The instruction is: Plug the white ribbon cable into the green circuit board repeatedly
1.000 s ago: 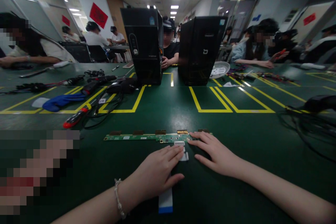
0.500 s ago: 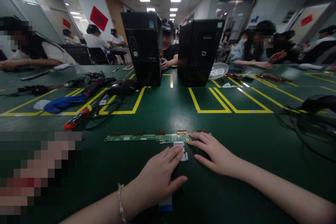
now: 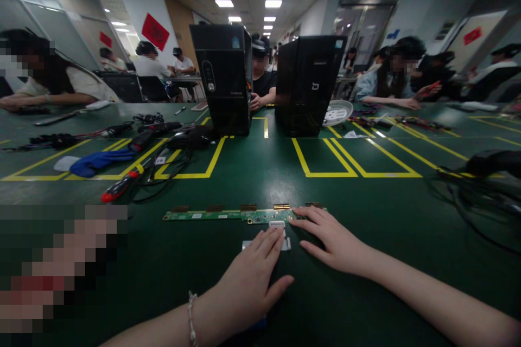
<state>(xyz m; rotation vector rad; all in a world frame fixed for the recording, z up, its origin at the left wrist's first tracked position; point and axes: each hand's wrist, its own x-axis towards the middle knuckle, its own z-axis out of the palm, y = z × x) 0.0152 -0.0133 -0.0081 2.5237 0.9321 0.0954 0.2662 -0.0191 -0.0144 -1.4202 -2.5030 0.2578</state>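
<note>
A long narrow green circuit board [image 3: 228,214] lies flat on the green table [image 3: 366,211] in front of me. A white flat ribbon cable [image 3: 280,236] runs from the board's connector toward me. My left hand [image 3: 250,279], with a bead bracelet at the wrist, lies flat on the cable, fingers stretched toward the connector. My right hand [image 3: 329,238] rests open on the table, its fingertips touching the board's right end. Most of the cable is hidden under my left hand.
Two black computer towers [image 3: 222,78] [image 3: 309,84] stand upright behind yellow floor-tape boxes. A red-handled screwdriver [image 3: 118,187], a blue glove [image 3: 95,161] and black cables lie left. More cables [image 3: 480,184] lie right. A white basket [image 3: 338,111] and several seated people are at the far side.
My left hand has slid back toward me along the ribbon cable, now covering its blue near end. My right hand has barely moved.
</note>
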